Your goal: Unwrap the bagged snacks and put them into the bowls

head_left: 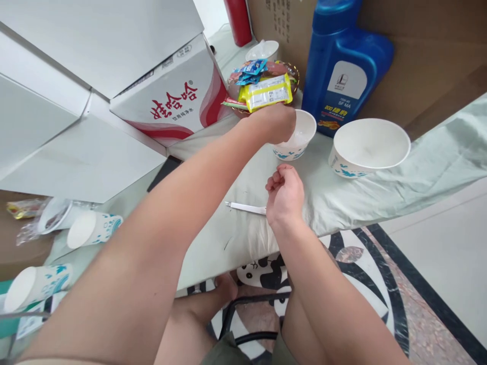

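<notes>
My left hand (282, 123) reaches over the left rim of a small white paper bowl (304, 133) with blue print. Its fingers are hidden behind the back of the hand, so their grip does not show. Something clear and shiny lies inside that bowl. Just in front of it, my right hand (286, 195) rests palm up with its fingers curled in, and nothing shows in them. A white pen-like tool (246, 207) lies on the cloth, its right end meeting the side of my right hand.
A larger paper bowl (371, 144) and a blue jug (335, 66) stand at right. Behind are a snack basket (296, 76) with yellow packets (268, 93) and another bowl (272, 50). White boxes (171, 96) stand left; paper cups (95, 229) lie below them. The cloth-covered table (254, 235) ends near my knees.
</notes>
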